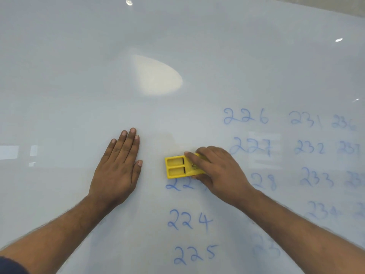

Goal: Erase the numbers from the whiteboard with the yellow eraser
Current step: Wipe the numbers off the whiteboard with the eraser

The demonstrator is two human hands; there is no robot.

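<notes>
While the right hand (215, 171) grips the yellow eraser (178, 167), fingers curled over its far end and thumb tucked beneath, the eraser lies flat on the whiteboard (79, 86) just above a blue number (182, 184) whose tops it touches, so the wiping looks to be underway at the head of the leftmost column. The left hand (118, 165) rests flat on the board beside it, fingers straight and together, holding nothing. Judging by the ink left, most of the job remains: 224 (189, 220) and 225 (194, 254) below, and three more columns (296, 151) to the right. The next move likely calls for a downward stroke over the half-covered number. Bare board spreads wide to the left and above; the board's top edge (316, 11) shows far off at upper right, and the right forearm crosses the second column.
</notes>
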